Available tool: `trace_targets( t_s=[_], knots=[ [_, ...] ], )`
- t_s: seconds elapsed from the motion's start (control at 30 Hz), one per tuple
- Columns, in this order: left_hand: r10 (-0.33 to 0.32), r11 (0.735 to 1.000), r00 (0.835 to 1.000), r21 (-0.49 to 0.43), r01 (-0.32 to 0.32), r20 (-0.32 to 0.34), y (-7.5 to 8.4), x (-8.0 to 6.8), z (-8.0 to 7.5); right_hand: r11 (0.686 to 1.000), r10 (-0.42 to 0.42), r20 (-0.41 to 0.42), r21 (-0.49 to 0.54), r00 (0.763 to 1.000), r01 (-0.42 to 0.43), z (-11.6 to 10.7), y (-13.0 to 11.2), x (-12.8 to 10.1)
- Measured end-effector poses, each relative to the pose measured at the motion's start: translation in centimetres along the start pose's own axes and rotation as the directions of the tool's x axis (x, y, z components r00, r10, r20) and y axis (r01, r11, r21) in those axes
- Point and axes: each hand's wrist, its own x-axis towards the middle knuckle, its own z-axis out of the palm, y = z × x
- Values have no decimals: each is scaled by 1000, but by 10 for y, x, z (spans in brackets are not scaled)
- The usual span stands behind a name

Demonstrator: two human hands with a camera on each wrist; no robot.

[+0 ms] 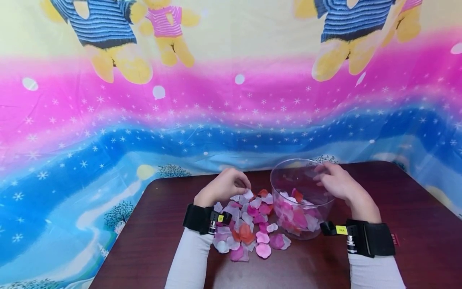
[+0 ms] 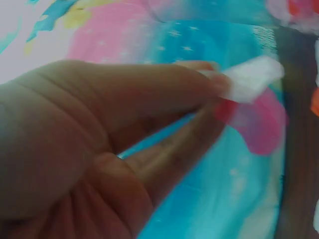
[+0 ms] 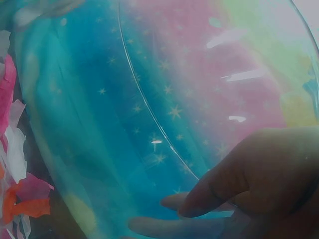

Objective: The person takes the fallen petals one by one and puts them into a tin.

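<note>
Near the back of the table my left hand pinches petals between thumb and fingertips, above a loose pile of fabric petals. In the left wrist view a white petal and a pink petal stick out past the fingertips. My right hand is at the right rim of a clear plastic tub, holding it there. In the right wrist view the thumb and fingers lie about the rim, some fingers seen hazily through the plastic. Pink, white and red petals lie inside the tub.
The dark wooden table has rounded back corners. A printed cloth with bears and snowflakes hangs close behind it. Each wrist wears a black strap with a small camera. Loose petals lie left of the tub's base.
</note>
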Motion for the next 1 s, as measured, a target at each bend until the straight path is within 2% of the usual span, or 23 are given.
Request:
trace_targets(
  t_s=[0.1, 0.2, 0.3, 0.4, 0.5, 0.57, 0.63, 0.77, 1.0],
  knots=[
    [69, 993, 994, -92, -78, -90, 8, -3, -5, 1000, -1, -1, -1, 1000, 1, 0, 0, 0],
    [148, 971, 970, -156, -180, -194, 18, -5, -8, 1000, -2, 2, 1, 1000, 2, 0, 0, 0],
    [228, 940, 929, -185, -288, -291, 28, -5, -7, 1000, -3, 5, 10, 1000, 3, 0, 0, 0],
    [307, 905, 878, -173, -389, -368, 40, -1, -1, 1000, -3, 5, 16, 1000, 3, 0, 0, 0],
    [387, 879, 827, -106, -464, -407, 51, 5, 10, 1000, -3, 4, 14, 1000, 3, 0, -1, 0],
    [428, 870, 810, -61, -490, -402, 58, 10, 19, 1000, -1, 4, 8, 1000, 1, 0, 0, 0],
    [451, 870, 807, -16, -493, -381, 64, 13, 26, 1000, 0, 2, 3, 1000, 0, 0, 0, 0],
    [462, 876, 820, 30, -481, -339, 70, 15, 36, 1000, -2, -3, -5, 1000, 2, 0, 0, 1],
    [481, 871, 821, 57, -489, -307, 70, 19, 44, 1000, 0, -8, -7, 1000, -1, 0, 1, 1]
  ],
)
